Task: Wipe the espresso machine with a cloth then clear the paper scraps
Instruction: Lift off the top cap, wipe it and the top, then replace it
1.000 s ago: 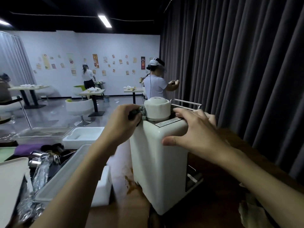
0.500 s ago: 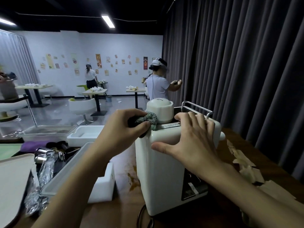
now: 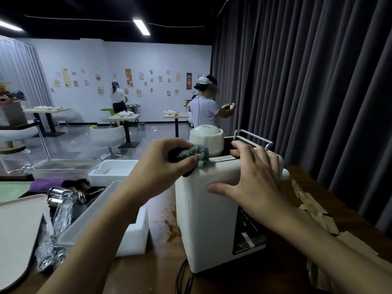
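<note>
Hands are placed on the white espresso machine (image 3: 203, 213), which stands upright on the wooden tabletop (image 3: 157, 270) near the middle of the view. On the left, the left hand (image 3: 163, 164) is curled around a bunched green-grey cloth (image 3: 194, 154), which is pressed against the machine's top left corner, just in front of the domed white lid (image 3: 206, 139). Further right, the right hand (image 3: 252, 179) is laid flat with fingers spread over the top edge, thumb down the near face, so that the machine appears to be steadied rather than gripped. The wiping is judged to be under way, and the tall near face and side below the cloth are judged to remain for downward strokes by the cloth hand. To the far right, pale paper scraps (image 3: 311, 205) lie on the tabletop beside the machine, apart from both hands and nearer the right one, which would be better placed to gather them.
</note>
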Available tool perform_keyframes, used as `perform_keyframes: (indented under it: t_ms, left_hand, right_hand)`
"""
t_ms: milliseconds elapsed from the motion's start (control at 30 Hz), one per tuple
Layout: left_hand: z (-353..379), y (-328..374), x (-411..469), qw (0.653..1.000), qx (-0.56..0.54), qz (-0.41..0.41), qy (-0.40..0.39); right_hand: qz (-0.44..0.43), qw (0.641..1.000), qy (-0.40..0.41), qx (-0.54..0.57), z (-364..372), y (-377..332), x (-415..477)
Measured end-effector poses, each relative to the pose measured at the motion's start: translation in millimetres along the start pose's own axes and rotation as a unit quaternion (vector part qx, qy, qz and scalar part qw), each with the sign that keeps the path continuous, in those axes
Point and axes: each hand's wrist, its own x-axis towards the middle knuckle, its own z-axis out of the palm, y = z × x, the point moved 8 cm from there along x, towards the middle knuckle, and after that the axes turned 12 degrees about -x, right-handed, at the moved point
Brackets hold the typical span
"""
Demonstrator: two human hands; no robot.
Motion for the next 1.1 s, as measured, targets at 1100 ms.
perform_keyframes:
  t_ms: [1100]
  left_hand:
    - [-7, -78, 74, 0.977, -0.182, -0.063, 0.092]
  right_hand:
    - [-0.039, 0.996, 0.06, -0.044, 25, 2, 13]
